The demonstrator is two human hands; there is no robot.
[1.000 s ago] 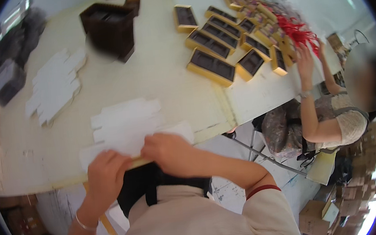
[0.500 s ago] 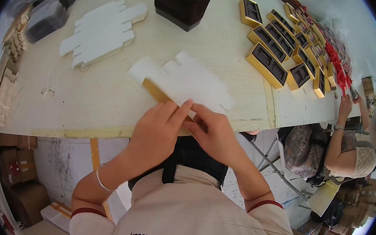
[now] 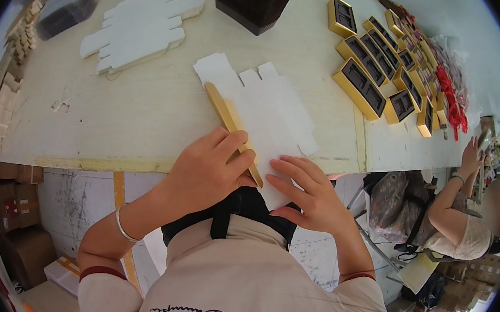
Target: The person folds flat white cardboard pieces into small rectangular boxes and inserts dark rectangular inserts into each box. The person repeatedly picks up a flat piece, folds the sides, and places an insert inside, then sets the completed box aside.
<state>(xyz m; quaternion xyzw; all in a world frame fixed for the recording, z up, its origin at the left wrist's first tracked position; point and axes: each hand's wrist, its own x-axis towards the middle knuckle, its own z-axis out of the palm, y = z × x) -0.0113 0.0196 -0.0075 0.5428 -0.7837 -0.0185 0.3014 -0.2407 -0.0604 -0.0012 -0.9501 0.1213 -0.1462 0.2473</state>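
A white die-cut box blank (image 3: 275, 108) lies before me, its near end reaching over the table's front edge. Along its left side a gold-faced edge strip (image 3: 225, 111) stands folded up. My left hand (image 3: 208, 167) is closed on the near part of this gold strip, fingers on top; the thumb is mostly hidden. Fingers apart and stretched, my right hand (image 3: 309, 193) rests on the near right corner of the white blank. A stack of similar white blanks (image 3: 144, 31) sits farther off to the left.
A dark brown bin (image 3: 256, 2) stands at the far middle. On the right are rows of gold boxes with black inserts (image 3: 361, 88) and red ribbons (image 3: 447, 92). Pale pieces (image 3: 4, 113) line the left edge. Another person's hand (image 3: 471, 156) works at far right.
The gold strip has come more upright, turning clear of my fingers. My right hand has parted from my left, moved right and nearer, and opened onto the blank.
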